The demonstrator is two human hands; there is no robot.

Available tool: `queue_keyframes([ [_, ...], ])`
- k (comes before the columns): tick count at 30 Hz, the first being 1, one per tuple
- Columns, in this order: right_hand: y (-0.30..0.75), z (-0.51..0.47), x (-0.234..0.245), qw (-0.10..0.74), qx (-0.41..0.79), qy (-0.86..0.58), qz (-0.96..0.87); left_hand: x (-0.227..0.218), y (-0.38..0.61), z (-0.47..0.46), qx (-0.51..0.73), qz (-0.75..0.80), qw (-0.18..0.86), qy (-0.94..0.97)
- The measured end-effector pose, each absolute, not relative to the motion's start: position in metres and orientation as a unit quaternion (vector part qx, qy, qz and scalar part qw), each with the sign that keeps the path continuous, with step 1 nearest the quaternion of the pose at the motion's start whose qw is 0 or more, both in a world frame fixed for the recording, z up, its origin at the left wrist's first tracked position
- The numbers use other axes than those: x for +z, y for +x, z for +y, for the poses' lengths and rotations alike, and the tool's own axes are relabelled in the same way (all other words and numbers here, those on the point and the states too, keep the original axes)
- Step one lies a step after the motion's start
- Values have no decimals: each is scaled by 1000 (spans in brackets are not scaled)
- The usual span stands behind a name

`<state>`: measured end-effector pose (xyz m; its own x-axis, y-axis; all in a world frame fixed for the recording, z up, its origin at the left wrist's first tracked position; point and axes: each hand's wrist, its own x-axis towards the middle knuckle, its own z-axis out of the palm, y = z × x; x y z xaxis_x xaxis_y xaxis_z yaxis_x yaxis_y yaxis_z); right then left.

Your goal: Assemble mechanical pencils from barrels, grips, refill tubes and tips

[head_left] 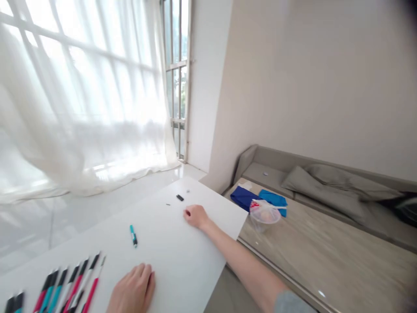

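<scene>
My right hand (196,215) reaches far out over the white table (182,261), fingers curled into a loose fist resting on the surface, close to a small black part (180,198) and a tiny dark piece (168,204). Whether it holds anything is hidden. My left hand (133,289) lies flat on the table near the front edge, fingers together and stretched, holding nothing. A teal pen (133,235) lies alone between the hands. A row of several pink, teal and white pens with black caps (65,284) sits to the left of my left hand.
A low wooden coffee table (325,256) stands to the right with blue cloth items (257,199) and a clear plastic bag (264,214) on it. A grey sofa (325,187) runs along the wall. Sheer white curtains (74,108) cover the window at left.
</scene>
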<state>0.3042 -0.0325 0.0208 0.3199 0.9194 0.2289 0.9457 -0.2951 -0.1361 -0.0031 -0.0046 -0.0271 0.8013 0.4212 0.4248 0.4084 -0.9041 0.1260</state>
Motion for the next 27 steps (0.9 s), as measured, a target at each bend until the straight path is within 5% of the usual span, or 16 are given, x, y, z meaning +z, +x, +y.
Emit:
queue_keyframes([
  [5, 312, -26, 19, 162, -95, -789, -585, 10, 15, -27, 169, 278, 9, 945],
  [27, 349, -22, -32, 233, -208, -678, -665, 18, -43, 21, 129, 565, -48, 813],
])
